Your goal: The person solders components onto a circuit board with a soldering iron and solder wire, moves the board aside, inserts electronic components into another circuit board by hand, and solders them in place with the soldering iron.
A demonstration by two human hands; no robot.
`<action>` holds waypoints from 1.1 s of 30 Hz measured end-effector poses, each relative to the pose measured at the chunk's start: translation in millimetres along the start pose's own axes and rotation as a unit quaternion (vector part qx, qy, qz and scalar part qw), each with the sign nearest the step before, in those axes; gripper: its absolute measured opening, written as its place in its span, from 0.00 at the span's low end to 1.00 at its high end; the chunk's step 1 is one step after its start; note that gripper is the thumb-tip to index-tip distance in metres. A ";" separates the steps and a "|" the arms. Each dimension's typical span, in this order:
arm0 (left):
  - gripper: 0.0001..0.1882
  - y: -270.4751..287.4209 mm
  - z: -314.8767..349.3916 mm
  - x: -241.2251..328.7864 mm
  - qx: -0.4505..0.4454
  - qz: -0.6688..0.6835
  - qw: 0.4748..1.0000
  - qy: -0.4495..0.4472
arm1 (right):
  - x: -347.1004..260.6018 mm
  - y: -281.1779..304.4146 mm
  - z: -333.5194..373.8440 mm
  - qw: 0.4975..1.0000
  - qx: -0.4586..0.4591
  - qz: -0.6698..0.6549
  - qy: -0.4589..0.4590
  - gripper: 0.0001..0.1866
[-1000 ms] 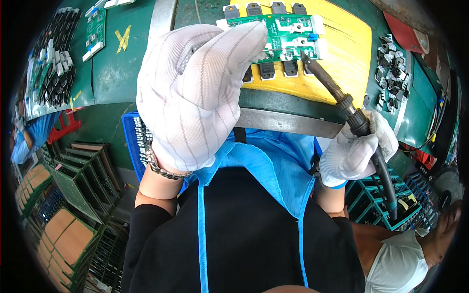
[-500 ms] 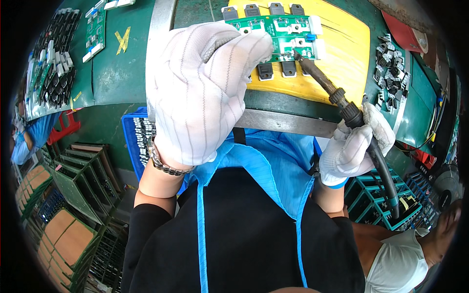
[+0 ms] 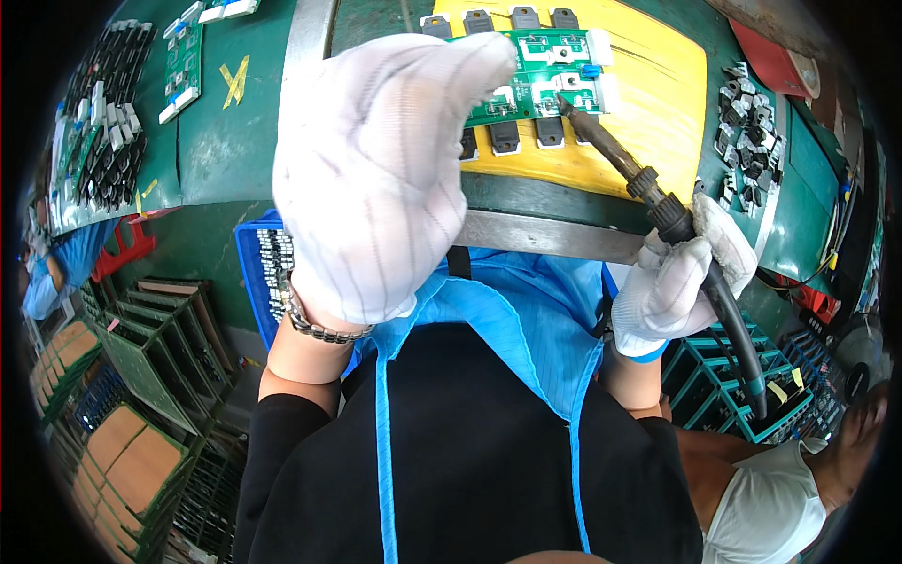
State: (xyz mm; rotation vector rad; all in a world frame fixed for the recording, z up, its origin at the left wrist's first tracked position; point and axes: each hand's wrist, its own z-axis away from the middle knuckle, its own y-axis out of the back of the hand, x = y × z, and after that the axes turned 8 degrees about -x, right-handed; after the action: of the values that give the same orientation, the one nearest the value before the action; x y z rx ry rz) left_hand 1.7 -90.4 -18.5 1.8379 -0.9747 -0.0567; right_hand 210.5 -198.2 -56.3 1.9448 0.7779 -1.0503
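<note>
A green circuit board (image 3: 536, 83) lies on a yellow pad, with black tabbed components (image 3: 505, 138) sticking out along both long edges. My right hand (image 3: 684, 273), in a white glove, is closed round the handle of a soldering iron (image 3: 611, 150). The iron's tip touches or nearly touches the board by a lower right component. My left hand (image 3: 376, 169), also gloved, hovers over the board's left end with its fingers curled together. Whatever it may pinch is hidden behind the glove. A thin grey strand (image 3: 406, 14) runs down behind that hand from the top.
The yellow pad (image 3: 658, 94) rests on a green bench with a metal edge. Piles of black and white parts (image 3: 750, 141) lie at right. Finished-looking boards (image 3: 183, 66) and stacked parts (image 3: 113, 122) stand at left. A blue bin (image 3: 258, 282) sits below the edge; a person's leg shows at lower right.
My left hand has drawn back slightly left and up from the iron's tip, uncovering more board. The board has shifted slightly left; the iron's tip has moved a little left and up.
</note>
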 end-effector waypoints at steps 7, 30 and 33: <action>0.15 2.1 -2.8 -1.0 -0.008 -0.008 0.999 -0.032 | -12.0 6.5 -3.0 0.986 0.129 -0.101 0.018 0.13; 0.17 -10.9 -4.4 -0.5 -0.021 -0.036 0.998 -0.053 | 0.0 0.7 -3.1 0.994 0.041 0.029 0.101 0.13; 0.17 -7.6 -5.0 1.2 -0.016 -0.020 0.999 -0.038 | -7.2 5.5 -9.1 0.983 0.058 0.039 0.173 0.14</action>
State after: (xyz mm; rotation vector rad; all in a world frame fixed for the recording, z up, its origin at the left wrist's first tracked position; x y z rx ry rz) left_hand 9.2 -86.2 -21.6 1.8382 -0.9844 -0.1673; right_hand 215.0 -194.3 -44.9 2.2737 0.8325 -0.7326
